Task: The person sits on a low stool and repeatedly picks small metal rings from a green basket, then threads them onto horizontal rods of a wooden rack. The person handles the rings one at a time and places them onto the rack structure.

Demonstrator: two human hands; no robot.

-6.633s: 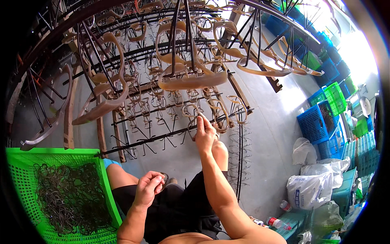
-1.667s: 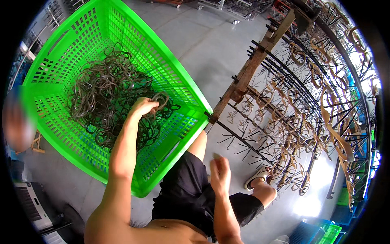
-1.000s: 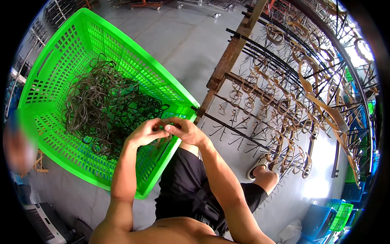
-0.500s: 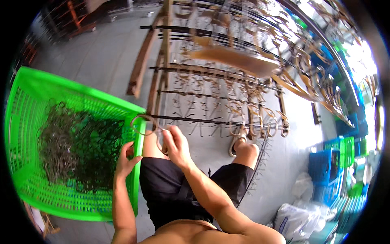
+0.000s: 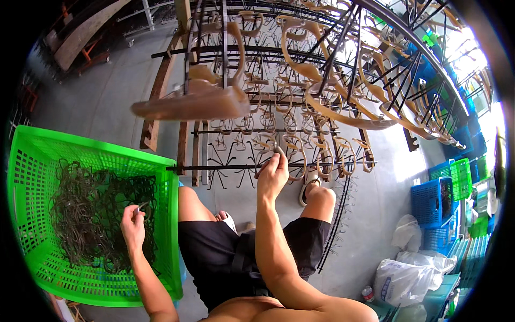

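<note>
My left hand (image 5: 133,228) is inside the green plastic basket (image 5: 96,140). Its fingertips pinch a thin dark strip (image 5: 142,206) above a tangled heap of dark, thin loops (image 5: 88,225). Stretched forward, my right hand (image 5: 272,180) is closed on a small brownish piece (image 5: 278,151). Most of that piece is hidden by the fingers or lost against the rack. It is beside the lower bar (image 5: 225,167) of the rack, which carries bare black hooks. Amber, ring-like loops (image 5: 348,155) hang just to the right of this hand.
Upper rack rows hold larger amber curved pieces (image 5: 308,70), and a wide, blurred brown one (image 5: 193,104) hangs close in front. Wooden posts (image 5: 161,102) edge the rack's left side. At right stand blue crates (image 5: 429,201) and white plastic bags (image 5: 410,282), with a small can (image 5: 367,293) nearby.
My right hand has moved forward and right to the hooks; the brown ring it held is now mostly unseen. My left hand has gone from the basket's rim into it. The view has shifted.
</note>
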